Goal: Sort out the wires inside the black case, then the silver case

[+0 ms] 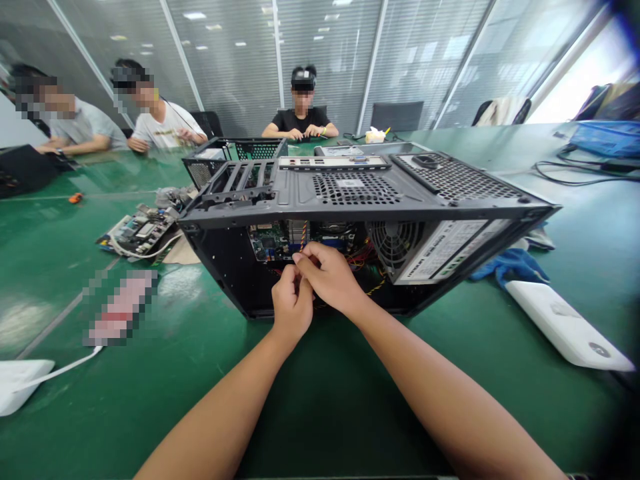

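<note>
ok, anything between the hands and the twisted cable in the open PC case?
Nothing visible. The twisted cable shows right above the fingertips of the right hand, with the left hand close against it. The case's near upper edge passes above both hands. Beyond the fingers, the cable is hidden.

Twisted cable (303, 232): lower end hidden by the right hand (327, 273); grip of it and of the left hand (291, 300) indistinct. Motherboard (265, 244): partly hidden behind computer case (300, 212) and hands. Power-supply label (440, 252): small print illegible. Pink object (123, 308): blurred into blocks. White block (20, 390): cut off, left edge. Blue tray (607, 141): cut off, right edge.
</note>
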The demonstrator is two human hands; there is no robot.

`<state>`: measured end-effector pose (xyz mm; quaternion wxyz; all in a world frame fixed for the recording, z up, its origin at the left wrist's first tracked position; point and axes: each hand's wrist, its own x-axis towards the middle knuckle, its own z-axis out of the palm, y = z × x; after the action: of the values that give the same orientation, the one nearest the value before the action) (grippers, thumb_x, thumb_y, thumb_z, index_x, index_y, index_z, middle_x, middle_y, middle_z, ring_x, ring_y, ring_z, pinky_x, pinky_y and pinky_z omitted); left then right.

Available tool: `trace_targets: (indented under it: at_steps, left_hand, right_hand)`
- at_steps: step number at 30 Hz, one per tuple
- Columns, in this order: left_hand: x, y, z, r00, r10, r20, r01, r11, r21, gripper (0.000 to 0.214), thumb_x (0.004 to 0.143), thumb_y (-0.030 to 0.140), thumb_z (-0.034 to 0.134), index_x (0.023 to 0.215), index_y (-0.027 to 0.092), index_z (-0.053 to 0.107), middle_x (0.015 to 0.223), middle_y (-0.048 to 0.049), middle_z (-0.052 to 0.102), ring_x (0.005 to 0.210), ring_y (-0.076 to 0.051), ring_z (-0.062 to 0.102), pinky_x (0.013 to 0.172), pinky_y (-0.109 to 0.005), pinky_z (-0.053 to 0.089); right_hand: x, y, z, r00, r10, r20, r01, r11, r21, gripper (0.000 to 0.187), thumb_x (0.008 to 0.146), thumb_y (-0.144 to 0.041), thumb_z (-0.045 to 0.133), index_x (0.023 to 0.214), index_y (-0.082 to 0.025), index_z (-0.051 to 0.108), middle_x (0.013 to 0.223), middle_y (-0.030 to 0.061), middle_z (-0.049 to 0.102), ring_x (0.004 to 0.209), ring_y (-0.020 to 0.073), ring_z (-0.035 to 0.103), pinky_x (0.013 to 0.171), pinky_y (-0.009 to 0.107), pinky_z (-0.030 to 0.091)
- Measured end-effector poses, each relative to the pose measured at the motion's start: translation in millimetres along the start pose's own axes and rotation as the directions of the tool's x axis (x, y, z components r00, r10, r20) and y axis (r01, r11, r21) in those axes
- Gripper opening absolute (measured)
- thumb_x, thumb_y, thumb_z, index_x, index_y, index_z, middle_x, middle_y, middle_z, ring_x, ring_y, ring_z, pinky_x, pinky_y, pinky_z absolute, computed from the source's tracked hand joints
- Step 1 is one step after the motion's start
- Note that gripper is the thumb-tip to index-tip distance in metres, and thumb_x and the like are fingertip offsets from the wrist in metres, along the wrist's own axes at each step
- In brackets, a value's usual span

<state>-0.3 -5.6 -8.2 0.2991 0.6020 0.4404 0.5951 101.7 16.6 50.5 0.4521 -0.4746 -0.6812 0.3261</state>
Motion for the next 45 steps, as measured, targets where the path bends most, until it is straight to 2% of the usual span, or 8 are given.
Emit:
trace_targets:
  at_steps: [16,45]
  left_hand:
    - [0.3,4.6,-0.4,1.000,0.006,-0.018,-0.006,1.000,0.016,0.017,0.094,0.022,0.048,0.078,0.019,0.053,0.060,0.0042,0.053,0.053,-0.009,0.048,0.056,-0.022,0.038]
    - [0.3,1.3,-0.2,1.000,0.000,-0.008,0.000,1.000,0.004,0.019,0.096,0.025,0.048,0.077,0.019,0.052,0.061,0.0043,0.052,0.055,-0.010,0.046,0.058,-0.023,0.038]
  right_hand:
    - [0.2,1.5,0.4,1.000,-0.007,0.010,0.007,1.000,-0.002,0.025,0.089,-0.031,0.054,0.067,-0.021,0.050,0.062,-0.0031,0.054,0.060,0.0126,0.049,0.061,0.029,0.035]
    - [0.1,-0.2,-1.5,1.000,-0.009,0.014,0.009,1.000,-0.004,0.025,0.089,-0.031,0.054,0.066,-0.021,0.050,0.062,-0.0033,0.054,0.060,0.0125,0.048,0.062,0.029,0.035]
